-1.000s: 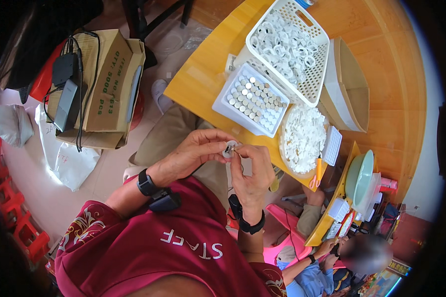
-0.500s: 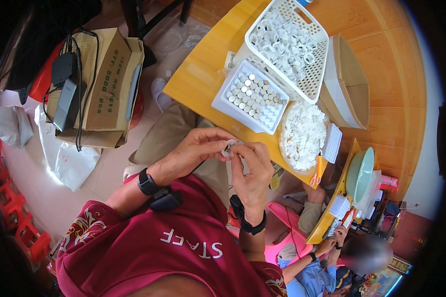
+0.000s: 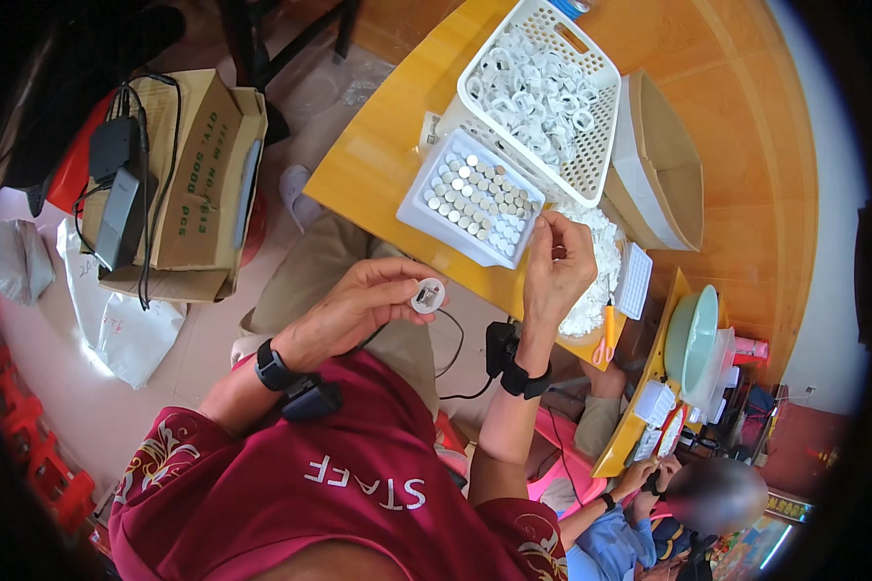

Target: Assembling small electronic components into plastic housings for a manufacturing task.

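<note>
A yellow-brown wooden table [image 3: 373,160] fills the upper middle, with an open cardboard carton [image 3: 673,179] on its far right side. Next in size comes a white perforated plastic basket [image 3: 592,155], heaped with translucent white ring-shaped parts [image 3: 543,87]. Against its near side sits a pale, shallow plastic tray [image 3: 429,222], and to the right of that a heap of small white pieces [image 3: 588,305], partly hidden by the right wrist and hand.

The right hand [image 3: 564,266] is up at the table edge, its thumb and forefinger drawn close together at the tray's right-hand corner; whether they pinch anything, or touch the rim, I cannot tell. The tray lies to the left of those fingertips — its slightly longer axis slants from upper left down to lower right, one end pointing towards this hand. The right hand is clearly the nearer one to it; the left hand [image 3: 363,298] is lower and further left, over the lap and apart from the table.

The left fingers are closed around a small round white housing [image 3: 427,295], its open face turned up, with something dark inside. Smallest are the silver discs [image 3: 473,198], set out in rows inside the tray.
</note>
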Motion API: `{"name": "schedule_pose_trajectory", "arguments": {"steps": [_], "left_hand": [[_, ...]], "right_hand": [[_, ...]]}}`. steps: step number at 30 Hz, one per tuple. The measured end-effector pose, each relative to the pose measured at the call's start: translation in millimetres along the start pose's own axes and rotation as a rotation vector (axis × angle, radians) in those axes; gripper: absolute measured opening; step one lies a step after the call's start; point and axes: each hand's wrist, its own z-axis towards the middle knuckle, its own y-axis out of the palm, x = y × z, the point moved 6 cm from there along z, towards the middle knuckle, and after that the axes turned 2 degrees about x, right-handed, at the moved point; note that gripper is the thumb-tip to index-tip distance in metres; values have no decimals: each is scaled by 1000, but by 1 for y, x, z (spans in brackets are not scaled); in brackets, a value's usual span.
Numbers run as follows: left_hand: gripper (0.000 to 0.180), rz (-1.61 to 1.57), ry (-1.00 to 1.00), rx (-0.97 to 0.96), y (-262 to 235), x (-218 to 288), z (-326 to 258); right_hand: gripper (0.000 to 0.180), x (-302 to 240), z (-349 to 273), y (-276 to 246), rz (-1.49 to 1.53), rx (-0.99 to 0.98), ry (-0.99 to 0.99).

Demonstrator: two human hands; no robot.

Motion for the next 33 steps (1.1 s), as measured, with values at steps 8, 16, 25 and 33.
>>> {"name": "schedule_pose_trajectory", "arguments": {"steps": [8, 16, 25, 33], "left_hand": [[29, -3, 7, 7, -3, 7, 2], [29, -29, -7, -24, -3, 10, 1], [30, -18, -11, 0, -6, 10, -3], [29, -43, -14, 4, -6, 3, 7]], "right_hand": [[13, -3, 9, 16, -144, 7, -52], [14, 15, 13, 20, 121, -56, 65], [10, -13, 9, 21, -71, -62, -115], [12, -39, -37, -3, 185, -109, -34]]}}
